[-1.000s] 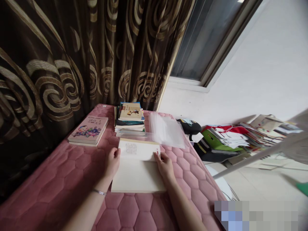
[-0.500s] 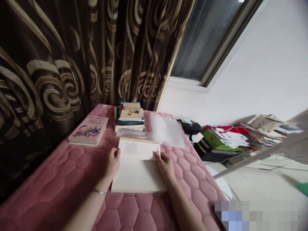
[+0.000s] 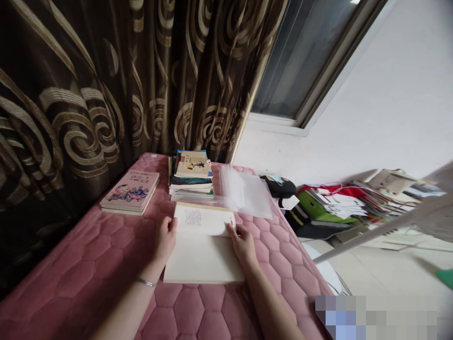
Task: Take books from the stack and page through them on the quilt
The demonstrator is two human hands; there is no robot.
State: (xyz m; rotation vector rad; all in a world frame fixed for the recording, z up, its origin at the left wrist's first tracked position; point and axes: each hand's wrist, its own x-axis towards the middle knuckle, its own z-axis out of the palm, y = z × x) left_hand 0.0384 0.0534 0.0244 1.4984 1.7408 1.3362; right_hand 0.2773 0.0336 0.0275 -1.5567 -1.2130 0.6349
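Note:
An open book point(image 3: 207, 259) lies on the pink quilted mattress point(image 3: 191, 309), its blank page nearest me and a page with a small block of print beyond it. My left hand point(image 3: 166, 238) grips the book's left edge, thumb on top, with a silver bangle at the wrist. On the opposite edge my right hand point(image 3: 244, 243) pinches the printed page's side, thumb on the paper. The fingers of both hands are partly hidden beneath the book. Just behind it are clear plastic covers point(image 3: 246, 191) and a stack of books point(image 3: 193, 165).
Pink-covered books point(image 3: 130, 191) lie at the mattress's left side. A dark patterned curtain point(image 3: 141, 71) hangs along the left and back. To the right, a black bag point(image 3: 281, 186) and piled papers and books point(image 3: 339, 203) stand by the wall, with a pale fan pole point(image 3: 364, 238) in front.

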